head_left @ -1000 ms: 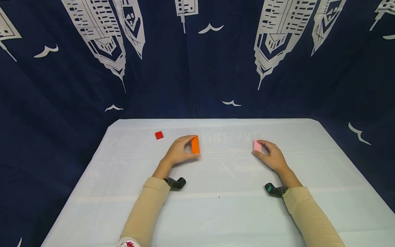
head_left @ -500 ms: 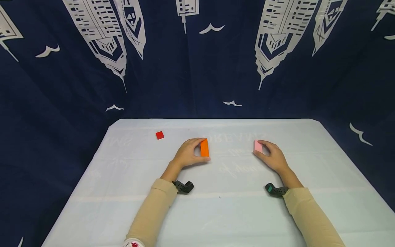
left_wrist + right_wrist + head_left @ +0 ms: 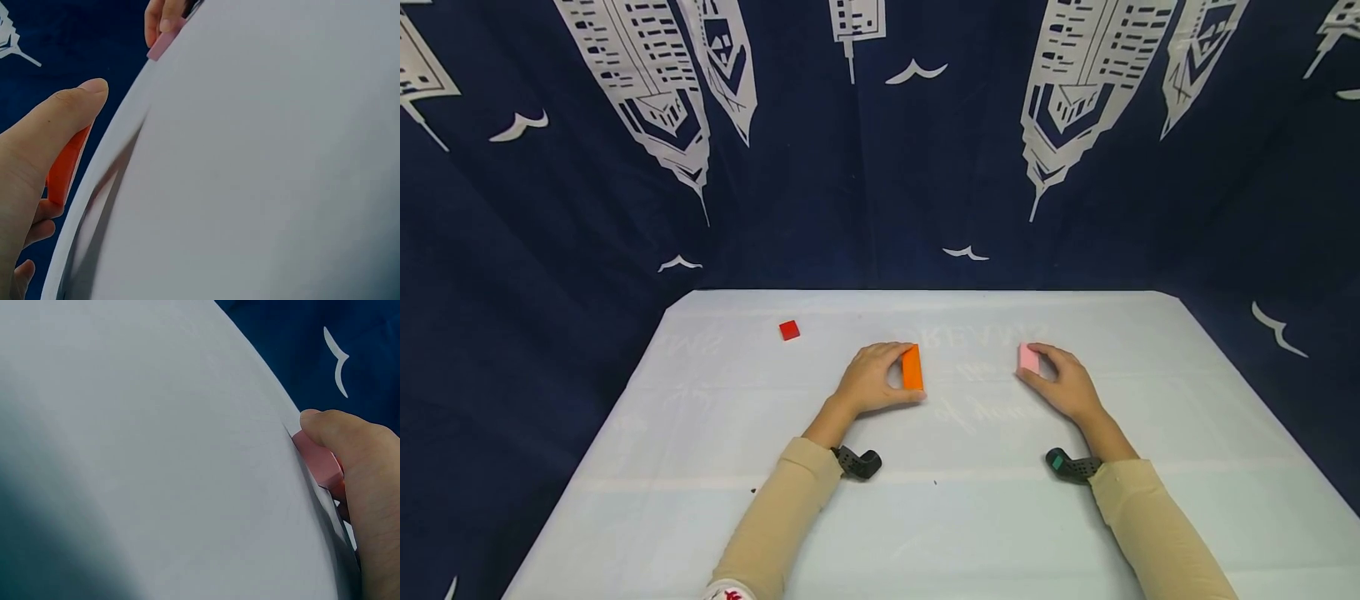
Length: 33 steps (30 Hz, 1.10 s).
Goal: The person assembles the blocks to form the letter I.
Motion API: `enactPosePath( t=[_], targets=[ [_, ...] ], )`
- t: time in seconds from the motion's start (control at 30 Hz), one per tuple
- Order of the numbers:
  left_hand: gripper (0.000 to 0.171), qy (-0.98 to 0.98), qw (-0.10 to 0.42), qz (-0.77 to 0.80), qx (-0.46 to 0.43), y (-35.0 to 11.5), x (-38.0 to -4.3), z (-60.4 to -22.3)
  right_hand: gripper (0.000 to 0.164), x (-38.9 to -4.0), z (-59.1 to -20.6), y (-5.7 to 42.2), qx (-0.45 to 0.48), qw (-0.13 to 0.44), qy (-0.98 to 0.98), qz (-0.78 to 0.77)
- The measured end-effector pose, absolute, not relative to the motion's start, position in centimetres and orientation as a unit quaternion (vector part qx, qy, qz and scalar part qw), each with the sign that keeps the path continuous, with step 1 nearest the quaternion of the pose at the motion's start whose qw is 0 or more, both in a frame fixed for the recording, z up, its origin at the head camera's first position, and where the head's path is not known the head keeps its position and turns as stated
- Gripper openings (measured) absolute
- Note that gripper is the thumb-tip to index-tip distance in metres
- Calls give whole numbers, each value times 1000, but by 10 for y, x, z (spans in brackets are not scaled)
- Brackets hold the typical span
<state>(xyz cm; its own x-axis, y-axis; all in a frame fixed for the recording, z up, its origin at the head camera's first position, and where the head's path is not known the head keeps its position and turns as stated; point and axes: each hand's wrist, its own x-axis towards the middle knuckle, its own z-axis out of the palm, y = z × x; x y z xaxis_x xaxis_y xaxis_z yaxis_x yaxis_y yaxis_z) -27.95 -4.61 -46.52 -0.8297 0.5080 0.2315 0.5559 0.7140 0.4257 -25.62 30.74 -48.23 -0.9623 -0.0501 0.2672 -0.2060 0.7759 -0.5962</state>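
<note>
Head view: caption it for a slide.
Left grip pinching an orange block, right grip pinching a pink block, a red block lying apart on the white table.

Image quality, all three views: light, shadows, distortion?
Head: fairly even light, soft shadow under the left hand, lettering on the table washed out; left wrist: dimmer, table edge bowed, dark shadow wedge near the orange block; right wrist: table edge bowed too, lower-left corner in dark teal shade, pink block reasonably crisp.
</note>
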Motion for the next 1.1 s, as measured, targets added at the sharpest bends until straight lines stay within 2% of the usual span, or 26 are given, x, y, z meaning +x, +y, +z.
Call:
enactPosePath(
  t=[0.77,1.1],
  targets=[
    [89,-927,46,-229,-292,-39,-278,-481,59,-258,-483,307,72,124,-934,326],
    [65,-922,57,-233,-303,-39,-279,-486,60,-254,-483,308,63,118,-937,324]
  ],
)
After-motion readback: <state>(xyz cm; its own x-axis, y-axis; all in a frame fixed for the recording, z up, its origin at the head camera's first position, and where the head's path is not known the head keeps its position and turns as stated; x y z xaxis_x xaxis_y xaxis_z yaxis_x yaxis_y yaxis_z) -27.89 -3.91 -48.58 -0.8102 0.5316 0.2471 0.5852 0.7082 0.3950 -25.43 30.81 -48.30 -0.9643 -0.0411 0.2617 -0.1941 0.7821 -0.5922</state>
